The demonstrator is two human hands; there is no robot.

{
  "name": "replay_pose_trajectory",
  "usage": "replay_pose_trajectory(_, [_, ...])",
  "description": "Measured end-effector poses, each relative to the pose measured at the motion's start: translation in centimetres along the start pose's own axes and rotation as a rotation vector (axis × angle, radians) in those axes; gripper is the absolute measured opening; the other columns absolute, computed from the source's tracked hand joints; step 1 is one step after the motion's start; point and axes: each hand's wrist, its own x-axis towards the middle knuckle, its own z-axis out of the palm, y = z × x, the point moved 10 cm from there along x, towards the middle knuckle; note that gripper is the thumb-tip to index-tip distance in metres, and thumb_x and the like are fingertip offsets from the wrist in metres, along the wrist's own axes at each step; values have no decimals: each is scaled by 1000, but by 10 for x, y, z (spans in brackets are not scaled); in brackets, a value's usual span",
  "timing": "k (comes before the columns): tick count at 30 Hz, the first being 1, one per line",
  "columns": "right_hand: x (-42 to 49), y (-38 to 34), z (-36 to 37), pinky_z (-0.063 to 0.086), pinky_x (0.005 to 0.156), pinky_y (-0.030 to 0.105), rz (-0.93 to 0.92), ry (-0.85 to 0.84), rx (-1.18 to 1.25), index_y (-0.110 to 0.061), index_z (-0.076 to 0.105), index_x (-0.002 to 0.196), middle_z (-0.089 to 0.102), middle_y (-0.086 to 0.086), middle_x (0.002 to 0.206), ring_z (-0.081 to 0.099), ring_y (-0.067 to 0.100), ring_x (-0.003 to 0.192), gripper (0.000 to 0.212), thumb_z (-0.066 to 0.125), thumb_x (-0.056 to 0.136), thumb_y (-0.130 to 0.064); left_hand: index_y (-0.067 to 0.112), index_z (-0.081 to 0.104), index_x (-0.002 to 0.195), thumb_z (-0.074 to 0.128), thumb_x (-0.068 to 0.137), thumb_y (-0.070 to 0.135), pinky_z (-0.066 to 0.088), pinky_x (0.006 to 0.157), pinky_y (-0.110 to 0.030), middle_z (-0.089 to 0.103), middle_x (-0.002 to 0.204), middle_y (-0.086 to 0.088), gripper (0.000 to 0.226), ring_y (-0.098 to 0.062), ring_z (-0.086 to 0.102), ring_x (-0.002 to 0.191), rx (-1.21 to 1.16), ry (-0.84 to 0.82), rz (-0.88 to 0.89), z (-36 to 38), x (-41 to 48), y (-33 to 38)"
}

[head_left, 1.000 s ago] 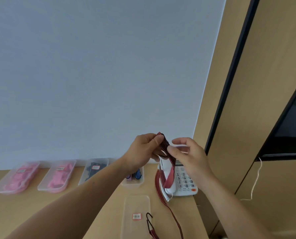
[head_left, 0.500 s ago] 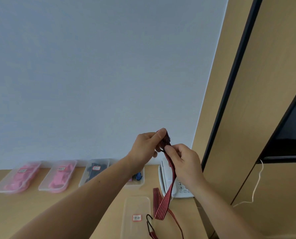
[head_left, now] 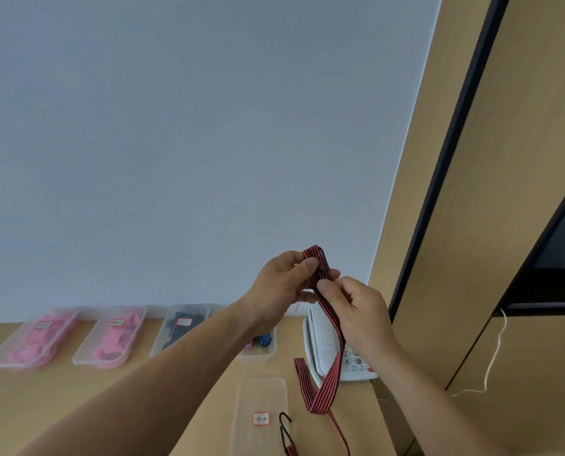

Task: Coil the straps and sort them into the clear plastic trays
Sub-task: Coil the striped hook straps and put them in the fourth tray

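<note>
Two grips on strap (head_left: pixel 332 378): pinched at the wound top by left hand (head_left: pixel 281 287), thumb against curled fingers; nipped just beneath by right hand (head_left: pixel 356 311), fingers curled. Hangs straight down from there, slack folded low beside tray (head_left: pixel 261 394). Likely next: feeding upward, right hand nearer.
</note>
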Motion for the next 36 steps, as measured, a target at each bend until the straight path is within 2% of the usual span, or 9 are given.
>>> replay_pose_trajectory(6, [-2,8,-6,33,44,13,26,56,-5,-19,56,60,50,-15,44,44,2,43,36,63,93,-34,2,63,110,53,101,11,52,96,-54,76,106,-8,16,-29,71,102,118,8,43,4,3,3])
replay_pose_trajectory(11, [-2,17,-4,26,44,17,152,94,4,-12,44,56,38,-10,43,33,6,44,51,59,93,-44,10,69,107,53,101,12,55,77,-30,77,102,0,17,-13,70,90,274,41,123,4,6,9])
replay_pose_trajectory(15, [-9,31,12,42,59,31,330,-34,320,3,56,82,57,5,61,53,18,59,50,46,101,-42,12,73,106,55,101,17,50,65,-18,76,93,1,19,-4,65,72,432,80,225,-2,8,20])
replay_pose_trajectory(20, [-9,25,15,44,51,24,341,-95,413,-3,57,81,58,5,58,50,16,50,35,48,102,-30,10,70,94,58,99,20,48,58,-34,65,67,-6,16,-26,53,58,712,106,388,-7,5,27])
replay_pose_trajectory(23, [-6,24,10,39,48,22,345,-71,398,-7,64,77,54,3,53,44,14,46,39,48,102,-32,14,72,97,58,99,25,40,51,-22,56,56,11,18,-10,45,49,917,98,554,1,-7,35])
replay_pose_trajectory(26, [-4,26,11,33,45,23,396,-65,457,-7,67,77,53,4,54,39,13,44,51,45,101,-46,13,72,109,53,99,26,47,47,-27,62,62,4,25,-18,55,50,1210,79,734,20,-21,45])
replay_pose_trajectory(30, [-1,22,16,31,44,21,363,-103,408,2,65,83,52,2,53,37,11,44,57,53,94,-53,6,68,113,63,85,-2,47,45,-31,59,72,-2,30,-21,51,55,1407,-59,774,31,-20,34])
replay_pose_trajectory(34, [-1,20,14,33,46,24,339,-68,383,6,64,89,58,2,56,39,11,45,50,56,97,-42,4,56,135,53,90,-7,55,65,-43,67,107,-11,46,-29,63,81,1482,-70,748,32,-16,27])
replay_pose_trajectory(36, [-1,17,10,34,49,27,315,-31,396,0,66,87,62,2,59,41,12,46,41,55,98,-38,2,51,141,50,88,-12,55,80,-39,64,126,-10,54,-27,65,99,1293,-27,712,26,-15,30])
